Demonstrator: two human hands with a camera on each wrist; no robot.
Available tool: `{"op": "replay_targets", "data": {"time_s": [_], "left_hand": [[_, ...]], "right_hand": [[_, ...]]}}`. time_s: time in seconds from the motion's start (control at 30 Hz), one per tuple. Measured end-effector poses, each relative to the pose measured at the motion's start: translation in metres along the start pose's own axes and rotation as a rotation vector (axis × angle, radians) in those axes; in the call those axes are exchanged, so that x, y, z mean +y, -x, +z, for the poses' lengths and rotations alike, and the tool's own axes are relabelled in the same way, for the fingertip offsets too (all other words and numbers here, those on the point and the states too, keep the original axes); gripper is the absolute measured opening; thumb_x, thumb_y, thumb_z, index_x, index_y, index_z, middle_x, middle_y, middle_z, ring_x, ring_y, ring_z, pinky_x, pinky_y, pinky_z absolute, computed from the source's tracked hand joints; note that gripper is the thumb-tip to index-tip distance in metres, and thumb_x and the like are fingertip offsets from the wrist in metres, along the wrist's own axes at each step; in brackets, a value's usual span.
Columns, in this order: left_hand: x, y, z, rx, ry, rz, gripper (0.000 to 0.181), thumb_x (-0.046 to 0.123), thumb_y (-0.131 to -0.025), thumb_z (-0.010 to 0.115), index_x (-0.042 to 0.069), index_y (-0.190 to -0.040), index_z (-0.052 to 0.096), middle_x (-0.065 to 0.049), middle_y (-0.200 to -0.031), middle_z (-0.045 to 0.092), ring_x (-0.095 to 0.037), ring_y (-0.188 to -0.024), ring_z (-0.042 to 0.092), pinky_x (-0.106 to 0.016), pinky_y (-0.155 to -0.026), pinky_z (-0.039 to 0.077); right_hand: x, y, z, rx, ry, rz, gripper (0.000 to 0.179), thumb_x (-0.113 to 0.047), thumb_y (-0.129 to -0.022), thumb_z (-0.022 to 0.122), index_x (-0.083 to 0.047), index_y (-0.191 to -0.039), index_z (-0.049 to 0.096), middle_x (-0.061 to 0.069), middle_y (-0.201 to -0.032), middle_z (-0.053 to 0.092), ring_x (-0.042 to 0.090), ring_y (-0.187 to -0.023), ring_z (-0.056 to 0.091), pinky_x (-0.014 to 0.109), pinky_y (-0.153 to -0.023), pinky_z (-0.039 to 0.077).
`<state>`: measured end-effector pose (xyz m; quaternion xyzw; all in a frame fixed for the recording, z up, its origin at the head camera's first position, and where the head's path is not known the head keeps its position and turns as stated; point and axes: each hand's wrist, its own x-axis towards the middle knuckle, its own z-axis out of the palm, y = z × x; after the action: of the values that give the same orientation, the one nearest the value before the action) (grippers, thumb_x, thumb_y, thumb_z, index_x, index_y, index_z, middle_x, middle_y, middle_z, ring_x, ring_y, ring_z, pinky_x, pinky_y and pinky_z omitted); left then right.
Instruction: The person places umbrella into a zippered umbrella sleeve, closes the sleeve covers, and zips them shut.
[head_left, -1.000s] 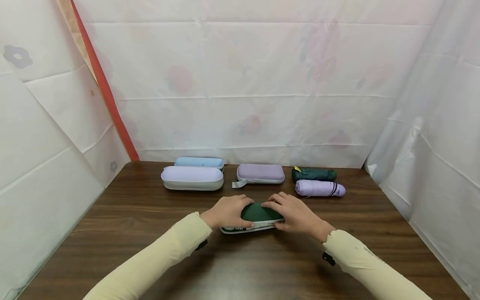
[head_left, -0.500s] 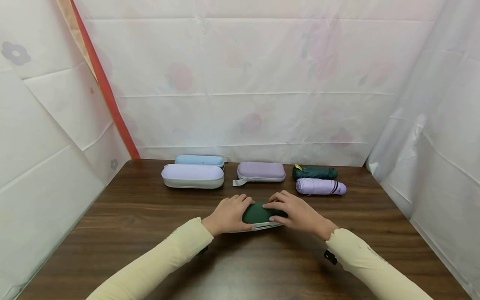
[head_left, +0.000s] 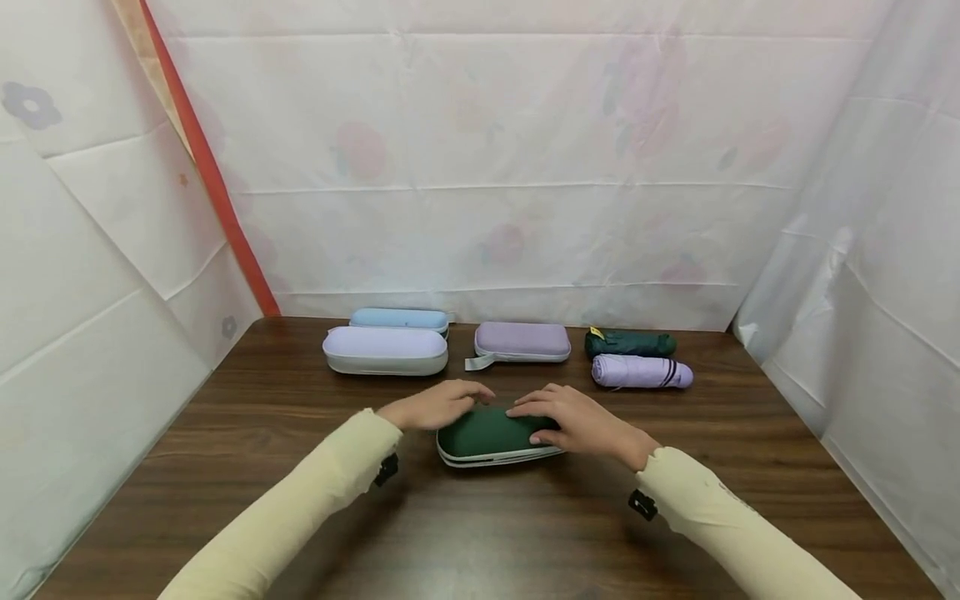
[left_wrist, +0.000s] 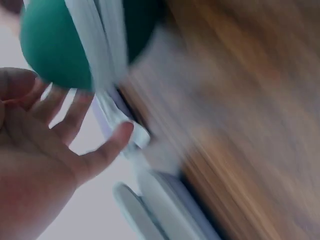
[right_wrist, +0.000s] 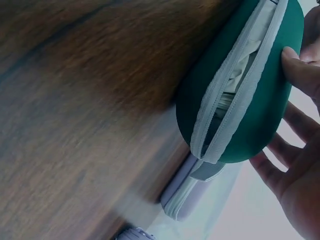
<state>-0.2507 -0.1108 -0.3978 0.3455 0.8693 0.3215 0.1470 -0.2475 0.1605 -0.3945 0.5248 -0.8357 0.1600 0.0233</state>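
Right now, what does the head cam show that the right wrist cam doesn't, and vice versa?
Head only: the light blue case, the lilac-and-grey case in front of it, and the red strip along the backdrop.

Right wrist only: the pale contents inside the green case, seen through its open zip; what they are, I can't tell.

Both: that green case, the right hand touching it, and the wooden table.

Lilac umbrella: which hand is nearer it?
Right. The right hand holds the green case, in front and left of the lilac umbrella; the left hand is farther off, at the case's left end.
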Motion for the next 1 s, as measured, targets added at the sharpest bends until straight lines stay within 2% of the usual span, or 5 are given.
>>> {"op": "replay_targets", "data": {"time_s": [0.2, 0.47, 0.57, 0.83, 1.0], "left_hand": [[-0.024, -0.001, -0.018, -0.143, 0.122, -0.021, 0.045, -0.016, -0.090, 0.032, -0.007, -0.127, 0.056, -0.016, -0.124, 0.059, -0.030, -0.118, 0.053, -0.042, -0.097, 0.041], [-0.038, -0.011, -0.021, -0.231, 0.058, 0.068, 0.041, -0.022, -0.085, 0.044, -0.005, -0.114, 0.066, -0.012, -0.111, 0.067, -0.018, -0.104, 0.062, -0.028, -0.083, 0.050], [-0.039, -0.010, -0.022, -0.224, 0.043, 0.055, 0.035, -0.020, -0.086, 0.047, -0.003, -0.108, 0.070, -0.010, -0.104, 0.069, -0.016, -0.098, 0.064, -0.027, -0.079, 0.051], [-0.041, -0.001, -0.025, -0.113, -0.086, 0.021, 0.019, -0.005, -0.091, 0.057, 0.003, -0.097, 0.073, -0.003, -0.095, 0.070, -0.012, -0.089, 0.064, -0.026, -0.075, 0.051], [-0.038, 0.005, -0.022, -0.044, -0.187, -0.015, 0.013, 0.006, -0.091, 0.062, 0.012, -0.091, 0.074, 0.006, -0.091, 0.068, -0.010, -0.087, 0.062, -0.032, -0.081, 0.049]], "right_hand": [[-0.001, -0.002, -0.004, -0.046, -0.018, 0.035, 0.043, -0.024, -0.090, 0.067, -0.016, -0.131, 0.059, 0.005, -0.129, 0.058, 0.022, -0.114, 0.052, 0.045, -0.091, 0.042], [-0.003, -0.002, -0.004, -0.054, -0.006, 0.043, 0.044, -0.024, -0.090, 0.067, -0.016, -0.132, 0.058, 0.005, -0.129, 0.057, 0.023, -0.115, 0.051, 0.045, -0.091, 0.042], [-0.003, -0.003, -0.004, -0.059, -0.009, 0.042, 0.044, -0.024, -0.090, 0.067, -0.016, -0.132, 0.058, 0.006, -0.130, 0.057, 0.023, -0.115, 0.051, 0.045, -0.092, 0.042], [-0.004, -0.008, -0.005, -0.069, 0.017, 0.068, 0.043, -0.030, -0.089, 0.069, -0.018, -0.129, 0.059, 0.000, -0.125, 0.058, 0.019, -0.111, 0.053, 0.040, -0.092, 0.043], [-0.006, -0.014, -0.001, -0.078, -0.001, 0.090, 0.043, -0.037, -0.086, 0.071, -0.019, -0.122, 0.058, -0.002, -0.119, 0.057, 0.015, -0.109, 0.054, 0.036, -0.091, 0.045]]}}
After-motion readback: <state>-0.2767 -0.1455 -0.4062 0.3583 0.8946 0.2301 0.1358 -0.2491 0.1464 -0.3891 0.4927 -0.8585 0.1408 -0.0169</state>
